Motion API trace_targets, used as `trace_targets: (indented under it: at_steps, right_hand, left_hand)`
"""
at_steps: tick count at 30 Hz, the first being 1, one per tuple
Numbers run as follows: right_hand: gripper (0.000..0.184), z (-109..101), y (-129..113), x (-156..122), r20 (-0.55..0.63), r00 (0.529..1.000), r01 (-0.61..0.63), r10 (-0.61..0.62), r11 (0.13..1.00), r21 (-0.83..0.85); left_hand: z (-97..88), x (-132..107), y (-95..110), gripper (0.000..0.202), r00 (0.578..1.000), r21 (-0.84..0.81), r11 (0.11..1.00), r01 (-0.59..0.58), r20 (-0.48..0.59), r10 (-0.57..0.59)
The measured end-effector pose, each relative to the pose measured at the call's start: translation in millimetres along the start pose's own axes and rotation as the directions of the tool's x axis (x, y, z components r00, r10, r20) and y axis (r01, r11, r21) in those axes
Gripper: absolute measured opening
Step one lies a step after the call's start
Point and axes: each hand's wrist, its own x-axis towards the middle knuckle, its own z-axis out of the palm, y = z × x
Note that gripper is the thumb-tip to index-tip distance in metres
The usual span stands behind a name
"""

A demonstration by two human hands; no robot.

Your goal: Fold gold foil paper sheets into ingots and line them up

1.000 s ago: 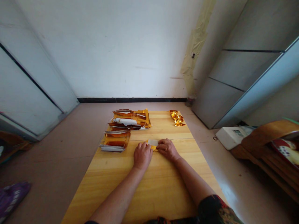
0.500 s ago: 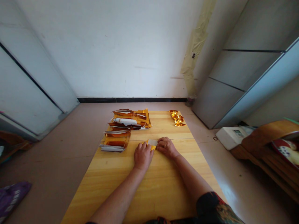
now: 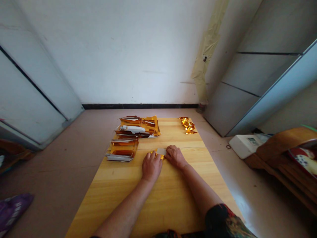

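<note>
The left hand [image 3: 151,166] lies palm down on the desk [image 3: 160,201], its grip loose and flat, with the fingertips resting on the near left edge of a small sheet of gold paper [image 3: 161,151]. The right hand [image 3: 175,156] sits just beside it, fingers bent down onto the right edge of the same sheet. Whether this grip pinches the paper or only presses on it cannot be told. The sheet lies flat between the two hands, a little beyond their knuckles, about the middle of the desk, showing a pale face with a gold border. Left of the hands and slightly farther off, a stack of gold sheets [image 3: 122,149] rests at the left edge of the desk. A second, looser pile of gold sheets [image 3: 139,127] lies behind it near the far edge, the two piles touching. At the far right corner, well apart from the hands, a few folded gold pieces [image 3: 188,126] lie in a short row. On the floor to the right of the desk stands a white box [image 3: 244,145], and beside it a wooden chair [image 3: 284,140].
</note>
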Motion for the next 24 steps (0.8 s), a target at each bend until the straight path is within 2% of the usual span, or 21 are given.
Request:
trace_targets:
  at_steps: [5,9,13,20,24]
  right_hand:
    - [0.01,0,-2,2,0.047,0.999,-0.002,0.005,0.998,-0.069]
    - [0.009,6,-1,3,0.03,1.0,0.007,-0.005,0.998,-0.068]
    - [0.007,13,7,3,-0.043,0.998,0.044,-0.042,0.998,0.047]
    - [0.005,11,24,-2,-0.126,0.966,0.251,-0.225,0.932,0.262]
    - [0.007,10,28,-4,-0.134,0.964,0.26,-0.229,0.92,0.293]
  left_hand:
    - [0.6,0,0,0.014,1.0,0.0,1.0,-0.005,-0.002,0.005]
    - [0.6,0,0,0.015,1.0,-0.004,1.0,0.001,-0.002,-0.001]
    - [-1.1,1,1,0.015,1.0,-0.001,1.0,0.011,0.015,-0.011]
    - [-1.1,0,1,0.025,1.0,-0.012,1.0,0.013,0.024,-0.013]
    - [2.5,-1,-1,0.027,1.0,0.016,1.0,0.006,0.026,-0.006]
